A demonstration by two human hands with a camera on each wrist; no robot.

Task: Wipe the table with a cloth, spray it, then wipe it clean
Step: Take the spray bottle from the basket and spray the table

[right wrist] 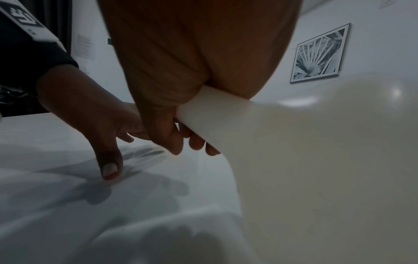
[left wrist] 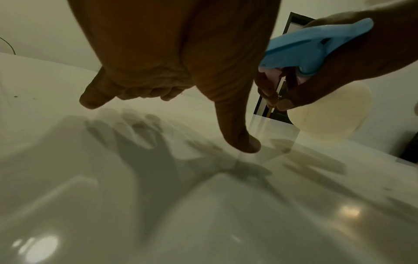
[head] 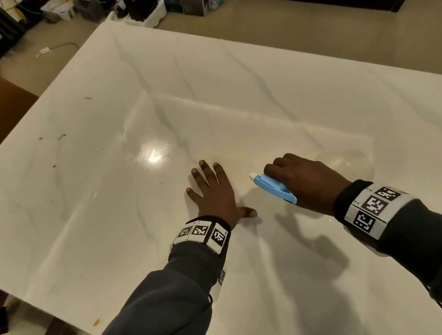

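Two hands over one table (head: 229,67), entered in order.

Item, right hand (head: 307,181): wrapped round the neck of our spray bottle (head: 273,188), held up off the top. Its blue trigger head shows in the head view, white nozzle tip pointing away from us and to the left, toward the glossy patch (head: 153,151) near the centre. In the left wrist view fingers (left wrist: 269,92) curl under the trigger. The pale bottle body (right wrist: 316,160) hangs below the palm in the right wrist view.

Item, left hand (head: 214,196): fingers spread and straight, holding nothing. The thumb tip meets the marble in the wrist views; whether the palm bears down we cannot tell. It lies just beside the nozzle, to its left, and close to the line along which the nozzle points.

Item, cloth: not in view in any picture; we cannot say where it is.

Item, debris: small brown bits (head: 61,136) on the far left of the top, well apart from both hands.

Judgement: we take this as the spray step. The bottle's long axis runs from our right toward the centre-left, so spray would land ahead of and near the left hand. That hand is nearer the crumbs and better placed to wipe there, once it has the cloth.
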